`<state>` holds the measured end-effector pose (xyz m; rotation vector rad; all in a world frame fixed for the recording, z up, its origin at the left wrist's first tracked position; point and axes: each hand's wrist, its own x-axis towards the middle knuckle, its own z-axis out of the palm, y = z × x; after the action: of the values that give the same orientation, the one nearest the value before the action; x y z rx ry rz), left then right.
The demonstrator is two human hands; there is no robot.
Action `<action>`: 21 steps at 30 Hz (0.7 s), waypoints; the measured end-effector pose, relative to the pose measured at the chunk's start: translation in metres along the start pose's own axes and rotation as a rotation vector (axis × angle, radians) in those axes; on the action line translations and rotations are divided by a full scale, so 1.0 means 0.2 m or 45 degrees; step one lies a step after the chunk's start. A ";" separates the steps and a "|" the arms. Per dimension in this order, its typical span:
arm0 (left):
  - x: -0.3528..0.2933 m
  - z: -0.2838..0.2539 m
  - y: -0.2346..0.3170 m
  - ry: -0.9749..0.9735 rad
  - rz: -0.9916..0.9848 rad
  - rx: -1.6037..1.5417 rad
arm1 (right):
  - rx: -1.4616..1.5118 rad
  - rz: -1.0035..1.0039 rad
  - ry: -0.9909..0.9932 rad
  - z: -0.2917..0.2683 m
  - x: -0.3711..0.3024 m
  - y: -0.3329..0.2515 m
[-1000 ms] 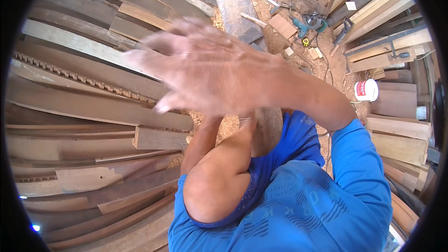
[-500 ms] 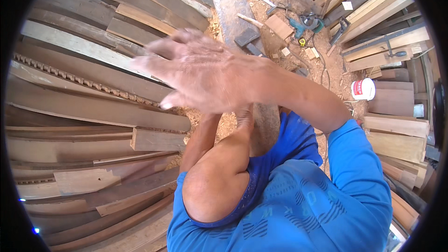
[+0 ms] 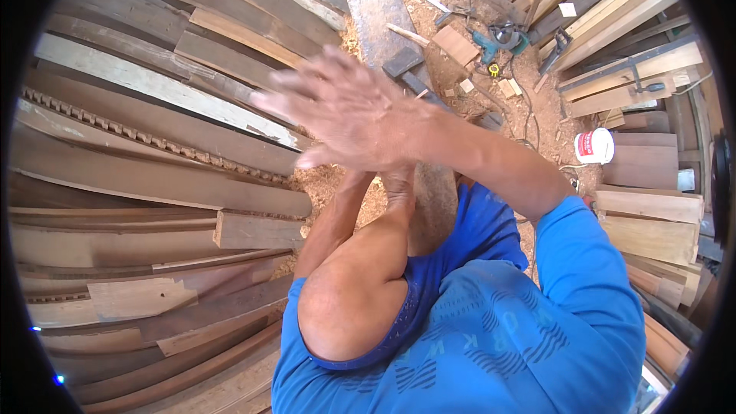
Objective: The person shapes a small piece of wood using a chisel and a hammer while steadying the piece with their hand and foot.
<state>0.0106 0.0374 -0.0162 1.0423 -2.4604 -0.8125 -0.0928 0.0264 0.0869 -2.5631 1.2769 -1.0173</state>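
My right hand (image 3: 356,111) is raised in front of me with its fingers spread and nothing in it; the fingers are smeared by motion. My left forearm (image 3: 333,218) comes up beside my bent knee, and the left hand is hidden behind the right one. Beneath the hands a long worn wooden plank (image 3: 376,8) runs away from me, with its near end (image 3: 435,218) beside my leg. On the plank, just beyond my right wrist, lies a dark block-headed tool (image 3: 402,62) that looks like a mallet. A thin pale wooden stick (image 3: 406,34) lies beside it.
Stacked boards (image 3: 153,138) fill the left side, and more timber (image 3: 652,203) lines the right. Among wood shavings sit a teal power saw (image 3: 502,40) with a cable, a yellow tape measure (image 3: 494,70) and a reddish wood block (image 3: 456,44). A white bucket (image 3: 594,146) stands at right.
My right hand has shifted a little to the right, its fingers still spread. My left forearm has moved slightly, its hand still hidden. The things on the floor look unmoved.
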 end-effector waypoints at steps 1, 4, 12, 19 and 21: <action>0.02 0.02 0.00 -0.006 0.018 0.010 | -0.004 0.009 0.006 0.06 -0.05 0.04; 0.05 0.03 0.02 0.002 0.048 0.067 | -0.015 0.282 -0.593 0.19 -0.08 0.18; 0.06 0.06 -0.06 0.032 0.063 0.219 | -0.175 0.077 0.003 -0.06 0.03 -0.05; 0.15 0.10 -0.03 0.044 0.162 0.344 | -0.025 0.354 -0.530 0.29 -0.22 0.31; 0.18 0.11 -0.04 0.054 0.175 0.384 | 0.029 0.375 -0.555 0.24 -0.20 0.33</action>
<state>-0.0196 0.0147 -0.0353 0.9604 -2.6377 -0.3807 -0.1251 0.0043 0.0047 -2.3050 1.4355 -0.3871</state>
